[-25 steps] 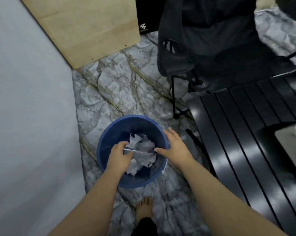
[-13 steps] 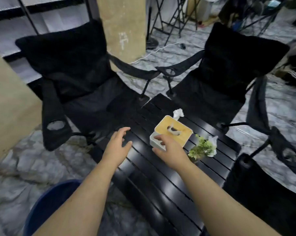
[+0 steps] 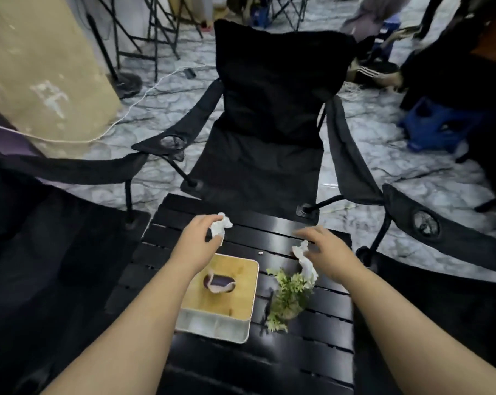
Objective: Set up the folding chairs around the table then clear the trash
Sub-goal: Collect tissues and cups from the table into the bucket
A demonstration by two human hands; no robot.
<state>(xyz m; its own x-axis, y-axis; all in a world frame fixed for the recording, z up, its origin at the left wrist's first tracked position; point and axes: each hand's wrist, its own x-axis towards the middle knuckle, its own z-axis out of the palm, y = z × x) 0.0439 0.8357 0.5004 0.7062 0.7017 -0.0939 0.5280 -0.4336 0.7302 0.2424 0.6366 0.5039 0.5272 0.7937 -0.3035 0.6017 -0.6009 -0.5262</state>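
Observation:
A black slatted table (image 3: 269, 229) stands before me, ringed by black folding chairs: one unfolded straight ahead (image 3: 272, 115), one at the left (image 3: 41, 223), one at the right (image 3: 440, 280). My left hand (image 3: 197, 240) pinches a crumpled white tissue (image 3: 220, 225) above the table's far edge. My right hand (image 3: 326, 252) has its fingers closing on a second crumpled tissue (image 3: 305, 263) that lies beside a small green plant (image 3: 288, 297). A tiny white scrap (image 3: 260, 253) rests on the slats between my hands.
A tissue box with a wooden lid (image 3: 224, 295) sits on the table under my left forearm. Beyond the chairs are a tan pillar (image 3: 41, 75), folded chair frames (image 3: 155, 24), a white cable on the marble floor, a blue stool (image 3: 437, 129) and another person's legs at the right.
My view swung up from the blue bin to the table. Both hands left the bin, reached over the tissue box, and now hold or touch crumpled tissues at the far edge.

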